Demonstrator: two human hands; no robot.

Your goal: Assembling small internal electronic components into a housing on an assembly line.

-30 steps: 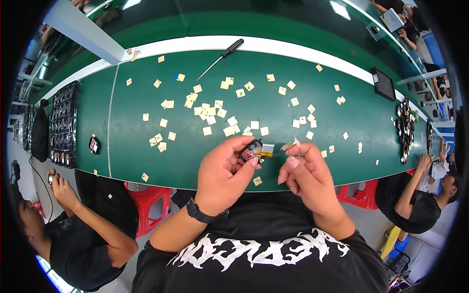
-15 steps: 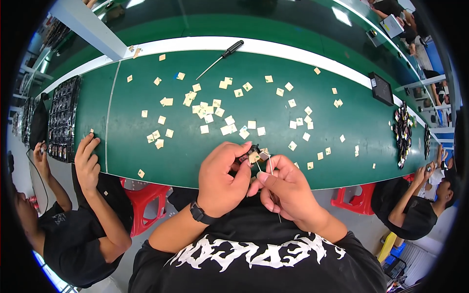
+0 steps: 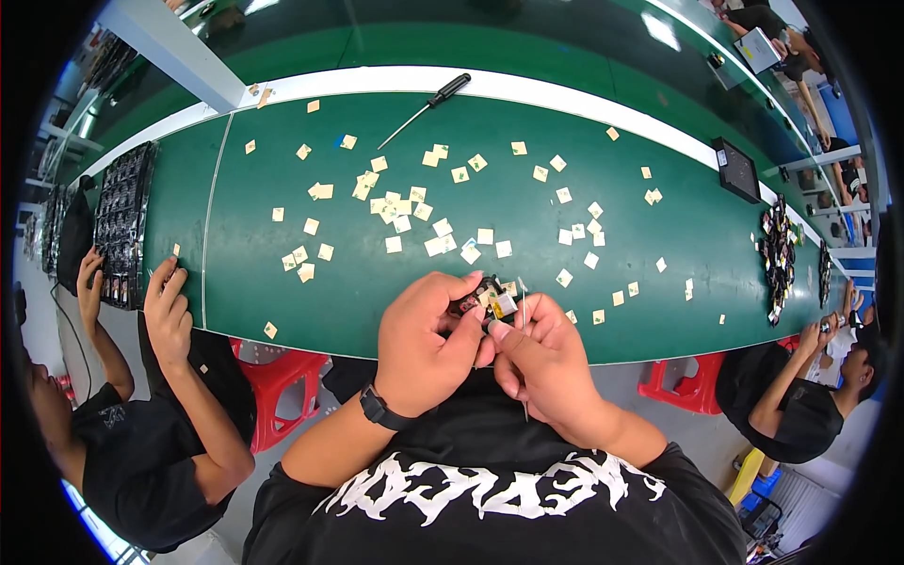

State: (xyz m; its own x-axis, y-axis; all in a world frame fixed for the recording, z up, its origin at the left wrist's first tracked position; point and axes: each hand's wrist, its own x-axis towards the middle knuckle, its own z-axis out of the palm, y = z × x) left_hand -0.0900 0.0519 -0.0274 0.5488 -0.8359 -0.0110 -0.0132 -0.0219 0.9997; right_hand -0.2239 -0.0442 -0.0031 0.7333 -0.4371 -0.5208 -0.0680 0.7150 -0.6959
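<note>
Near the front edge of the green table, my left hand (image 3: 428,325) is closed around a small black electronic assembly (image 3: 468,302). A silver-white block (image 3: 504,306) with a yellow edge shows on its right side. My right hand (image 3: 551,353) is pinched around a slim pale tool (image 3: 524,299), whose upper end stands up beside the block. The tool's thin tail shows below the fingers; its exact kind is hard to make out. Fingers of both hands hide part of the assembly. Beyond them, many small cream squares (image 3: 485,235) are scattered over the table.
A black-handled screwdriver (image 3: 443,96) lies at the far edge. At right are a black tray (image 3: 735,170) and a pile of dark parts (image 3: 778,259); at left, a black tray of parts (image 3: 123,226). Co-workers sit on both sides. Red stools (image 3: 282,400) stand below the table.
The assembly has turned in my left hand; its silver-white block now shows where a tan square faced up. My right hand's tool has swung more upright.
</note>
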